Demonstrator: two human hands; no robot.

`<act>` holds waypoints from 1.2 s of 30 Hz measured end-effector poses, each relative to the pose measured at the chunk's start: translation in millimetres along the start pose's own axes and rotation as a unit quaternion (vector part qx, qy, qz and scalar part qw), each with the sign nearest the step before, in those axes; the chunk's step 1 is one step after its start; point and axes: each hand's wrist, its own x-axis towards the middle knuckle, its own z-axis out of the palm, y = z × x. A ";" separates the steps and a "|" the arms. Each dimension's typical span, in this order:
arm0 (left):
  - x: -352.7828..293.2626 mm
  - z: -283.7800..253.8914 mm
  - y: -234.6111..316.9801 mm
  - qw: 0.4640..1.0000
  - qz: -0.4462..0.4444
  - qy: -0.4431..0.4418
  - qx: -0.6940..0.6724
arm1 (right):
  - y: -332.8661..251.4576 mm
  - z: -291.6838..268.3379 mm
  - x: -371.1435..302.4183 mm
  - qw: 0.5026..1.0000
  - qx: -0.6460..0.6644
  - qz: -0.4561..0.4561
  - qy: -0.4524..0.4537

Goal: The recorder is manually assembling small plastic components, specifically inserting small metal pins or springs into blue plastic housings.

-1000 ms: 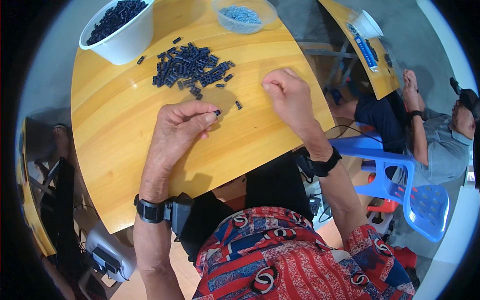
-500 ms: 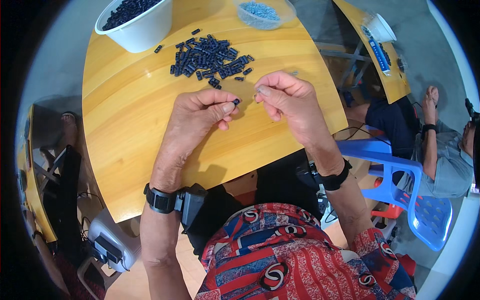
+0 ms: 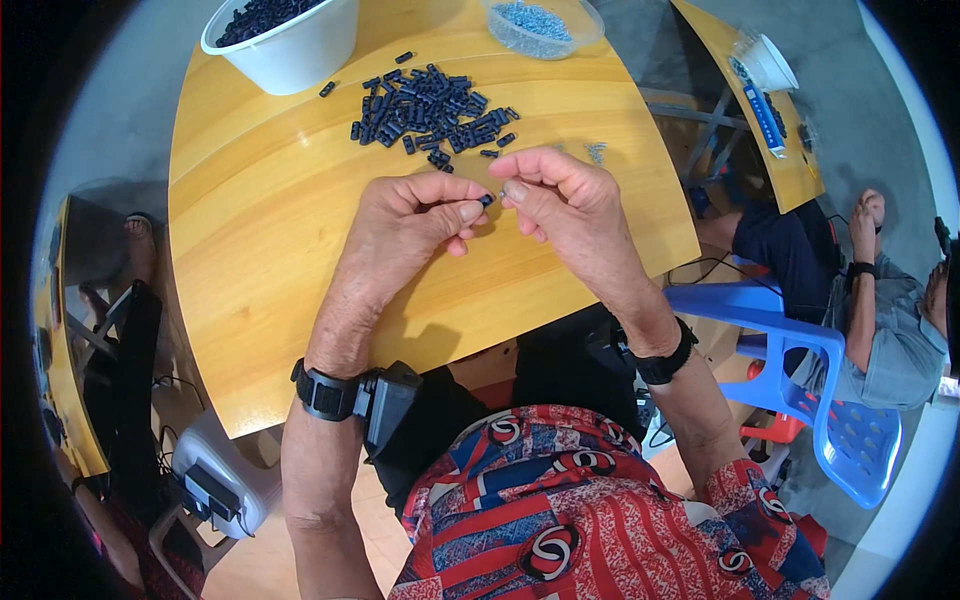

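Between thumb and forefinger, my left hand [image 3: 410, 230] pinches a small black plastic piece [image 3: 486, 200]. Facing it, my right hand [image 3: 572, 208] is closed in a pinch on a tiny silvery metal piece [image 3: 502, 195], too small to make out fully. Its tip is close to the black piece; whether they touch, I cannot tell. Just beyond my hands lies a loose pile of similar black plastic pieces [image 3: 425, 108]. A few small silvery metal pieces [image 3: 596, 153] lie on the wooden table [image 3: 270, 240], beyond my right hand.
A white tub [image 3: 290, 50] full of black pieces stands at the far left. At the far edge is a clear plastic bowl [image 3: 545, 42] of small silvery-blue pieces. To the right are a blue plastic chair [image 3: 830, 400], another table [image 3: 795, 175] and a seated person [image 3: 875, 335].
My hands have come closer together, the metal piece now nearer the black piece. The view has shifted slightly, and more of the loose metal pieces shows beyond my right hand.
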 end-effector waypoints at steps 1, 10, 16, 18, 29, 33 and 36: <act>0.0 0.1 -0.2 1.000 0.003 0.000 0.007 | -0.4 -0.3 -0.1 1.000 -0.006 0.010 -0.004; 0.0 -0.2 -1.4 1.000 0.004 -0.004 0.007 | 4.9 -2.5 0.4 0.999 0.024 0.022 -0.031; 1.2 -0.9 -5.0 1.000 0.015 -0.015 0.020 | 4.2 0.2 2.2 0.999 0.012 0.012 -0.043; 0.7 0.1 -4.3 1.000 0.013 -0.013 0.025 | 4.7 -0.2 2.6 0.999 0.007 0.012 -0.046; 0.9 -2.4 -3.7 0.999 0.000 -0.029 0.033 | 5.2 -1.6 4.1 0.998 -0.029 0.006 -0.056; 1.3 -2.2 -6.1 0.999 0.003 -0.040 0.028 | 4.9 -3.4 4.4 0.998 -0.024 0.005 -0.061; 0.5 -3.0 -5.2 0.999 -0.006 -0.041 0.033 | 3.7 -3.1 5.2 0.997 -0.026 0.009 -0.072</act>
